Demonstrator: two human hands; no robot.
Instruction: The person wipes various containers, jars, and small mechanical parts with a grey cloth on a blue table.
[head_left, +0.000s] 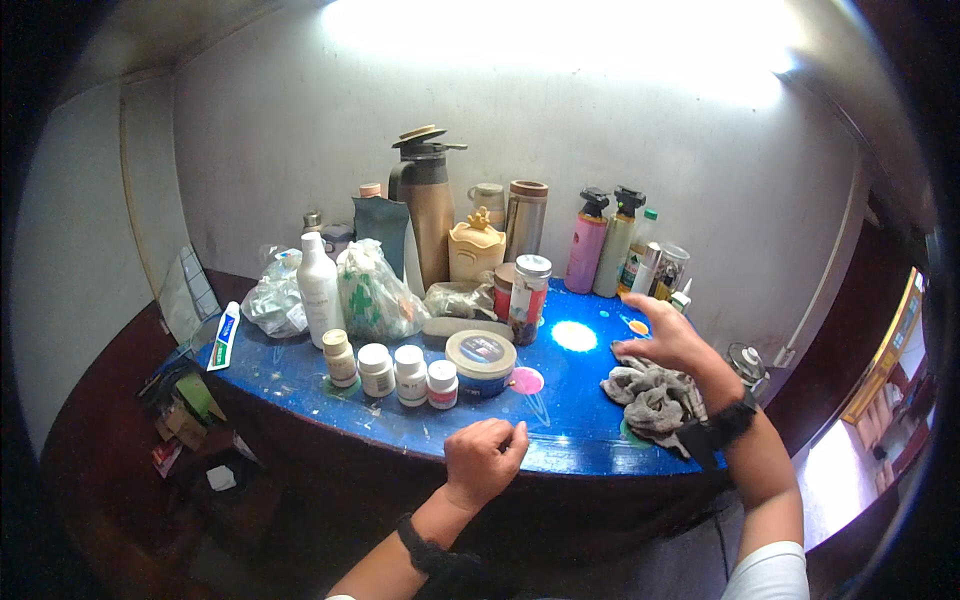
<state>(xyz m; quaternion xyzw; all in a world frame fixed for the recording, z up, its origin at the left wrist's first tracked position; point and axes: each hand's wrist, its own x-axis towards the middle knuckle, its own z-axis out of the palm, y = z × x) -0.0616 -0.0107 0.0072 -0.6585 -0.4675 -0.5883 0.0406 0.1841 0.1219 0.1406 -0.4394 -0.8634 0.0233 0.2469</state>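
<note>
My left hand is curled into a fist at the front edge of the blue table, with nothing showing in it. A round tub with a pale lid and several small white pill bottles stand beyond it. My right hand is raised at the table's right side, thumb and fingers apart and nothing between them. A crumpled grey rag lies just below it. Past its fingertips are a clear bottle with a green cap, a silver-capped bottle and a small white nozzle bottle.
Along the wall stand a brown thermos jug, a steel tumbler, a pink spray bottle and a pale-green one. Plastic bags, a tall white bottle, a lidded jar and a toothpaste tube occupy the table.
</note>
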